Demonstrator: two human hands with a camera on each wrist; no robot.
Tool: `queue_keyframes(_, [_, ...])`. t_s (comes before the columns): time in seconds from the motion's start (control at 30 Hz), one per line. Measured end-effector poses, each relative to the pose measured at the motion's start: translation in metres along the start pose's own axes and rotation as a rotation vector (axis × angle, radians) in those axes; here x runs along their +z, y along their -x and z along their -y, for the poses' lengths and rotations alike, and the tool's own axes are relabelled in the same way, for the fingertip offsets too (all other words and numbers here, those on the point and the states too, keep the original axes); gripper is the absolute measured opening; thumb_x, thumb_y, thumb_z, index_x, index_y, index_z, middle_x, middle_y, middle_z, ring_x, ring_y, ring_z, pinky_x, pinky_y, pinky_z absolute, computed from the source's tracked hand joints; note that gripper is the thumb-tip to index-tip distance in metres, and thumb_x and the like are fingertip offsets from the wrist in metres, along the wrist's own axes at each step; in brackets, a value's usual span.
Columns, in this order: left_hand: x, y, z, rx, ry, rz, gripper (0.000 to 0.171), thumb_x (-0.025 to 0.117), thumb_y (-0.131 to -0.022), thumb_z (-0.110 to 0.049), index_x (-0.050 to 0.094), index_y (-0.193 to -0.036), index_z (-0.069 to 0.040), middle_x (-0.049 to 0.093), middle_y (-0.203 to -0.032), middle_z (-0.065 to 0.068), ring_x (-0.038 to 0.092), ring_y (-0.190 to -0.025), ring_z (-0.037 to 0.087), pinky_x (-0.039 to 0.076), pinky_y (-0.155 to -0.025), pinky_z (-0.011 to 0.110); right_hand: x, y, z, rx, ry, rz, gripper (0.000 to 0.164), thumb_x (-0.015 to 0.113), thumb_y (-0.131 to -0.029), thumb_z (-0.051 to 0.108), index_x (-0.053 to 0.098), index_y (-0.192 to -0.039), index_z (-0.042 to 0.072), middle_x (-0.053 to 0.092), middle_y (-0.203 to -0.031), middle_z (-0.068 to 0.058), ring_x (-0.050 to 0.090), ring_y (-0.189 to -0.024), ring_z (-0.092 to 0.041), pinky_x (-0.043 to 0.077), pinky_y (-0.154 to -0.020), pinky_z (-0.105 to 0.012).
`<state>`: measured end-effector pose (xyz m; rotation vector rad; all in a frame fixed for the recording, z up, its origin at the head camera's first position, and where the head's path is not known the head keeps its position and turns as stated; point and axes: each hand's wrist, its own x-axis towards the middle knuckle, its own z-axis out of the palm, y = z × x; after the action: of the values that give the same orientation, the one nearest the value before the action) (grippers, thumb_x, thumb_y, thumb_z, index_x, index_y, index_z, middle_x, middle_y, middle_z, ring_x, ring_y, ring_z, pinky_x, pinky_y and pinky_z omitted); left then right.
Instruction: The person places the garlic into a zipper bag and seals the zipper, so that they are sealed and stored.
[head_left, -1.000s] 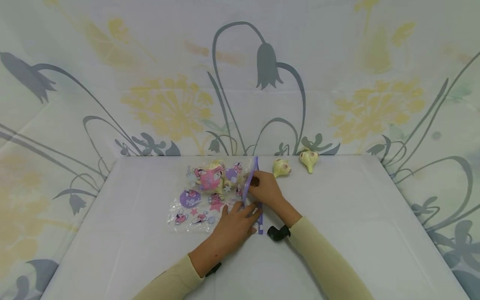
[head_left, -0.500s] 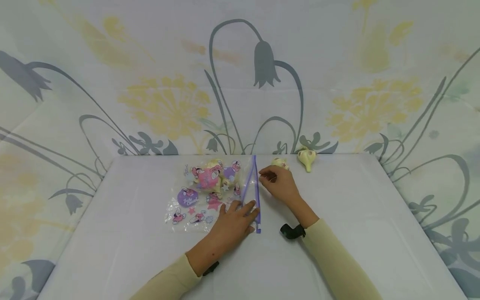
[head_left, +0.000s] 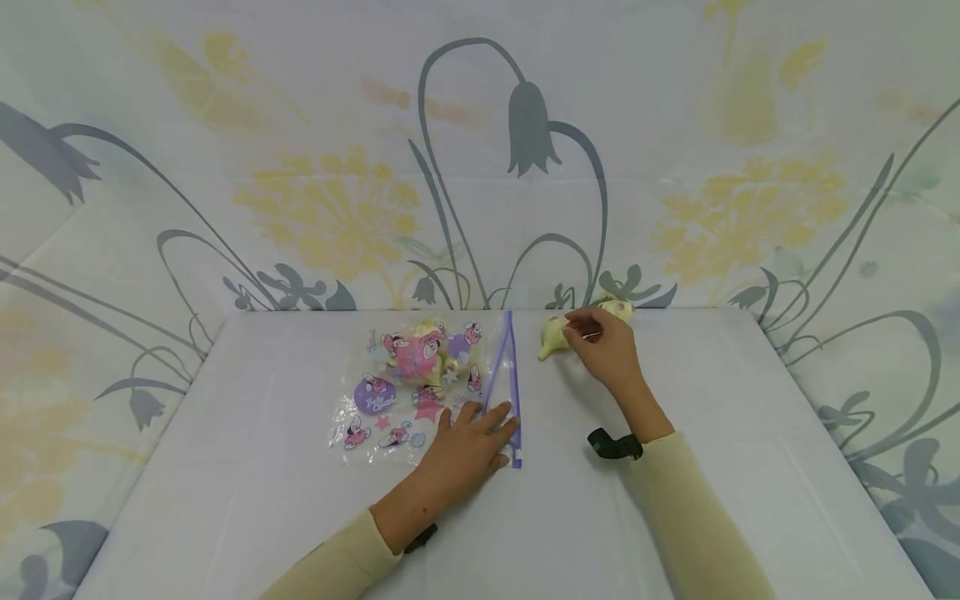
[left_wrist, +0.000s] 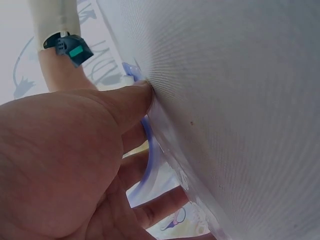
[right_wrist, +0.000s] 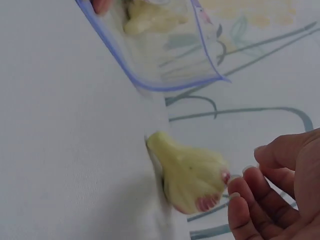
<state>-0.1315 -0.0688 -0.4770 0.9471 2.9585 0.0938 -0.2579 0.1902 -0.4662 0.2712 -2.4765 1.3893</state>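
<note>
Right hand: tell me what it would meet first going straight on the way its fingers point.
The right hand would most likely meet the nearer garlic bulb, directly ahead; whether the two touch is unclear.

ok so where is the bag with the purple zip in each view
Head: the bag lies left of and below centre.
Left wrist: lower middle, its purple zip partly hidden by fingers.
Right wrist: top middle, cut off by the frame.
Shared landmark: the left hand on the bag; the right wrist view shows only a fingertip.
</note>
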Motion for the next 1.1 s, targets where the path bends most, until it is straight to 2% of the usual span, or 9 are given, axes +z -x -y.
queue_keyframes(0.17, [-0.002,0.001,-0.001,0.004,0.008,-0.007,0.053,0.067,-0.104,-0.041,0.059,-0.154,-0.023,0.050,-0.163,0.000,0.051,-0.138,0.033,0.050,-0.105,0.066,-0.010,-0.003,-0.014,-0.028,0.017,-0.075,0.025,0.074,-0.095,0.001,0.072,-0.119,-0.005,0.074,-0.112,-0.021,0.070,-0.100,-0.036,0.049,-0.076,-0.017])
queue_keyframes(0.37, [-0.004,0.002,-0.001,-0.003,0.021,0.011,0.054,0.066,-0.105,-0.041,0.057,-0.155,-0.023,0.048,-0.165,0.000,0.049,-0.140,0.033,0.049,-0.106,0.067,-0.018,-0.006,-0.034,-0.050,0.042,-0.170,0.029,0.076,-0.092,0.000,0.071,-0.121,-0.007,0.062,-0.120,-0.024,0.062,-0.104,-0.040,0.048,-0.076,-0.034])
queue_keyframes(0.53, [-0.002,0.001,0.000,-0.006,0.032,0.017,0.055,0.066,-0.105,-0.042,0.057,-0.156,-0.024,0.047,-0.165,-0.001,0.049,-0.141,0.033,0.048,-0.107,0.068,-0.024,-0.010,-0.051,-0.032,0.088,-0.220,0.035,0.076,-0.092,-0.001,0.069,-0.126,-0.006,0.052,-0.133,-0.027,0.048,-0.114,-0.040,0.040,-0.078,-0.032])
queue_keyframes(0.7, [0.001,0.000,0.000,-0.008,0.029,0.015,0.055,0.066,-0.105,-0.042,0.056,-0.156,-0.024,0.047,-0.165,-0.001,0.049,-0.141,0.033,0.048,-0.107,0.068,-0.029,-0.009,-0.065,0.018,0.074,-0.220,0.046,0.076,-0.092,0.000,0.062,-0.136,-0.003,0.041,-0.146,-0.026,0.036,-0.126,-0.037,0.041,-0.088,-0.039])
queue_keyframes(0.77, [0.002,0.000,0.000,-0.009,0.021,0.016,0.055,0.065,-0.105,-0.042,0.056,-0.156,-0.025,0.047,-0.165,-0.001,0.049,-0.141,0.032,0.048,-0.107,0.067,-0.031,-0.009,-0.069,0.028,0.056,-0.211,0.050,0.076,-0.091,-0.001,0.060,-0.139,-0.002,0.038,-0.148,-0.026,0.037,-0.124,-0.037,0.043,-0.091,-0.043])
queue_keyframes(0.83, [0.002,-0.001,0.000,-0.010,0.015,0.017,0.055,0.065,-0.105,-0.042,0.056,-0.156,-0.025,0.047,-0.165,-0.001,0.049,-0.140,0.032,0.049,-0.107,0.067,-0.031,-0.010,-0.073,0.043,0.044,-0.199,0.053,0.075,-0.091,-0.002,0.059,-0.142,-0.002,0.037,-0.148,-0.025,0.040,-0.120,-0.035,0.045,-0.093,-0.043])
queue_keyframes(1.1, [0.003,-0.001,0.000,-0.014,0.011,0.021,0.055,0.066,-0.105,-0.043,0.056,-0.156,-0.025,0.047,-0.165,-0.002,0.049,-0.140,0.032,0.049,-0.106,0.067,-0.030,-0.010,-0.082,0.095,0.025,-0.145,0.063,0.073,-0.092,-0.004,0.051,-0.151,0.000,0.036,-0.148,-0.025,0.048,-0.115,-0.033,0.047,-0.095,-0.029])
